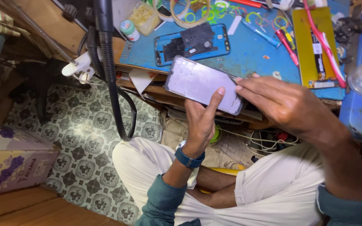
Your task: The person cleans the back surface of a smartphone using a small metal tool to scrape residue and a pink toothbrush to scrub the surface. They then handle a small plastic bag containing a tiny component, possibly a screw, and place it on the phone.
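Above the lap, left hand (200,121) fingers wrapped under a grey phone panel (204,83), thumb pressed on its face. Right hand (279,102) fingers pinched shut on a thin metal tool (234,78) at the panel's right edge. Just behind, on the blue bench (252,54): opened blue phone frame (191,44), yellow battery (315,46), small jar (129,30).

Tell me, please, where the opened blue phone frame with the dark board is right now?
In the head view, the blue phone frame lies flat on the blue work mat, upper centre, just beyond the grey phone held by the left hand and right hand.
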